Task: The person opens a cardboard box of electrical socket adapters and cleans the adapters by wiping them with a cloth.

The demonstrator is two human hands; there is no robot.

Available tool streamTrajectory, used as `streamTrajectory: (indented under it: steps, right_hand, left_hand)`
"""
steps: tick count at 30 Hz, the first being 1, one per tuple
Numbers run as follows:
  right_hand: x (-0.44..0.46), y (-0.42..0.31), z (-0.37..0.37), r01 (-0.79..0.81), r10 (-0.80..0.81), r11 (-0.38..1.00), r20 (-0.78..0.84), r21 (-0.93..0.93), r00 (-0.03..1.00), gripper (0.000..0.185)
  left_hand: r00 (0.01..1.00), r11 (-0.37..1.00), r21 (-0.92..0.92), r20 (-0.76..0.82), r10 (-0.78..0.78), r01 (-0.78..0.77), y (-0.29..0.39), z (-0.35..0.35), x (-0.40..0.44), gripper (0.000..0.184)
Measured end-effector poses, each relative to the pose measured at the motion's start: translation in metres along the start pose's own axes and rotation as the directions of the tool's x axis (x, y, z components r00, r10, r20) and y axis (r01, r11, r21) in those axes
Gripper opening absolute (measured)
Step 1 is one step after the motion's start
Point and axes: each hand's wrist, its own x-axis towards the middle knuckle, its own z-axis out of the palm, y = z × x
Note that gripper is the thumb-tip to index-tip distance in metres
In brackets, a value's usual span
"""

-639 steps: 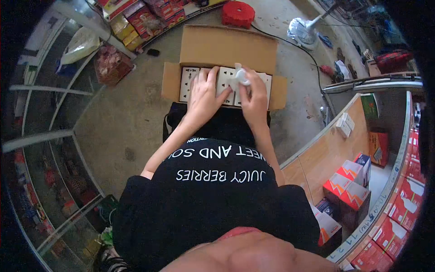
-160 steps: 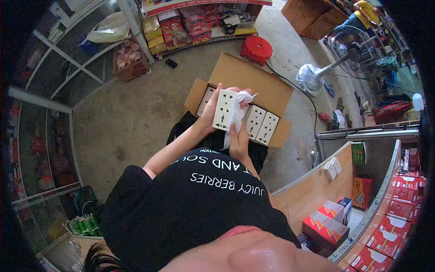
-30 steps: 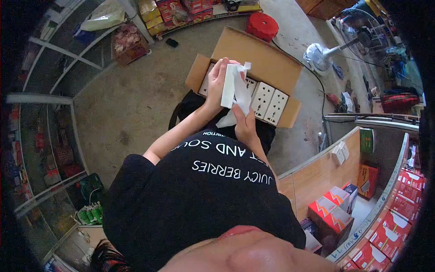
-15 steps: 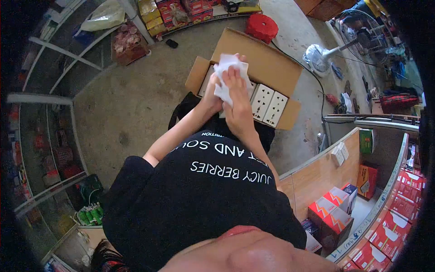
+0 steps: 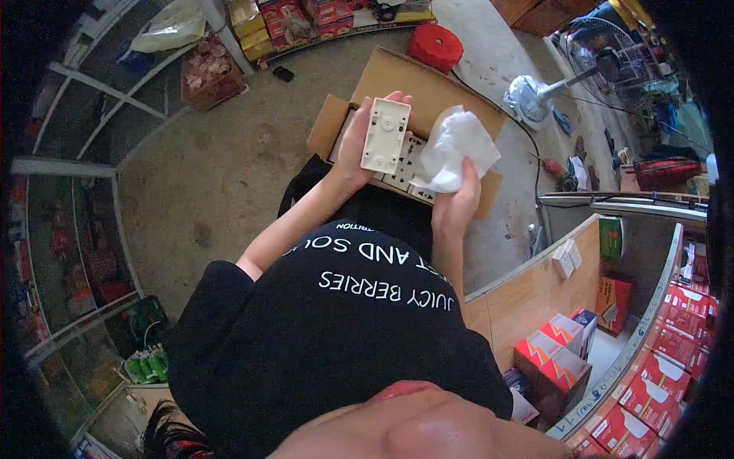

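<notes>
A white power socket block (image 5: 384, 138) lies with its back face up in my left hand (image 5: 353, 149). The palm is under it, and fingertips show past its far end. On the right, my right hand (image 5: 457, 200) pinches a thin white wiping cloth (image 5: 461, 147), which hangs spread out and apart from the socket block. Beneath both hands stands an open cardboard box (image 5: 428, 84) holding several white multi-outlet sockets (image 5: 403, 174). The cloth and my hands cover part of the box's contents.
A red roll (image 5: 435, 47) sits beyond the box. A standing fan (image 5: 535, 99) is at the far right. A wooden counter (image 5: 489, 314) with boxed goods (image 5: 552, 359) curves along my right. Glass shelving (image 5: 65, 164) lines the left. A small black object (image 5: 283, 73) lies on the floor.
My right hand has moved right, taking the cloth off the socket block. The block's back face now shows in my left hand, where the cloth covered it before.
</notes>
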Motion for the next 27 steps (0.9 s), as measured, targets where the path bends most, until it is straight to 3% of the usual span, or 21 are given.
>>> streamTrajectory:
  steps: [1, 2, 4, 5, 7, 8, 10, 11, 14, 17, 19, 21, 23, 27]
  right_hand:
    - [0.001, 0.008, 0.000, 0.000, 0.000, 1.000, -0.001, 0.002, 1.000, 0.041]
    - [0.003, 0.022, -0.007, 0.043, -0.043, 0.965, 0.008, -0.258, 0.999, 0.039]
    - [-0.011, 0.037, -0.003, 0.136, -0.075, 0.844, 0.136, -0.519, 0.988, 0.041]
    - [-0.020, 0.044, 0.001, 0.190, -0.065, 0.786, 0.227, -0.588, 0.972, 0.043]
    - [-0.031, 0.047, 0.010, 0.089, 0.097, 0.853, 0.322, -0.515, 0.942, 0.046]
    - [-0.031, 0.050, 0.007, 0.088, 0.096, 0.854, 0.322, -0.513, 0.942, 0.046]
    - [-0.032, 0.054, 0.001, 0.309, 0.048, 0.789, 0.555, -0.531, 0.830, 0.051]
    - [-0.032, 0.054, -0.002, 0.309, 0.049, 0.789, 0.556, -0.531, 0.830, 0.051]
    - [-0.029, 0.048, -0.001, 0.411, 0.047, 0.706, 0.617, -0.576, 0.785, 0.057]
    - [-0.010, 0.043, 0.005, 0.384, 0.025, 0.728, 0.582, -0.568, 0.813, 0.058]
    - [-0.001, 0.036, 0.015, 0.331, 0.048, 0.749, 0.546, -0.574, 0.837, 0.058]
    - [0.003, 0.032, 0.022, 0.294, 0.076, 0.769, 0.538, -0.568, 0.840, 0.059]
    - [-0.006, 0.025, 0.031, 0.435, 0.028, 0.686, 0.618, -0.583, 0.785, 0.063]
    - [-0.027, 0.028, 0.021, 0.620, -0.032, 0.534, 0.719, -0.575, 0.694, 0.070]
  left_hand:
    - [0.999, 1.000, -0.015, 0.038, -0.005, 0.006, 0.001, 0.000, -0.001, 0.055]
    - [0.999, 1.000, -0.013, 0.038, -0.007, 0.008, 0.000, -0.002, -0.001, 0.055]
    - [0.994, 0.958, 0.276, 0.095, 0.053, -0.077, -0.006, -0.008, -0.001, 0.055]
    - [0.994, 0.958, 0.277, 0.095, 0.051, -0.075, -0.007, -0.010, -0.001, 0.055]
    - [0.999, 0.967, 0.251, 0.010, 0.041, -0.042, -0.006, -0.010, -0.001, 0.050]
    - [0.999, 0.994, 0.109, -0.043, 0.019, -0.014, -0.005, -0.009, -0.003, 0.048]
    - [0.999, 0.998, 0.059, -0.054, -0.005, 0.008, 0.001, -0.004, -0.005, 0.048]
    - [0.998, 1.000, 0.008, -0.063, -0.028, 0.029, 0.004, -0.001, -0.006, 0.049]
    - [0.996, 0.992, 0.096, -0.044, -0.082, 0.086, 0.004, -0.001, -0.006, 0.052]
    - [0.993, 0.984, 0.138, -0.055, -0.105, 0.112, 0.000, 0.006, -0.005, 0.051]
    - [0.997, 0.958, 0.281, -0.064, -0.043, 0.059, -0.001, 0.008, -0.006, 0.051]
    - [0.998, 0.968, 0.245, -0.049, -0.040, 0.051, 0.000, 0.006, -0.006, 0.049]
    - [0.981, 0.978, 0.169, -0.174, -0.090, 0.119, 0.000, 0.003, -0.005, 0.046]
    - [0.993, 0.997, 0.080, -0.121, -0.010, 0.020, -0.002, -0.001, 0.000, 0.044]
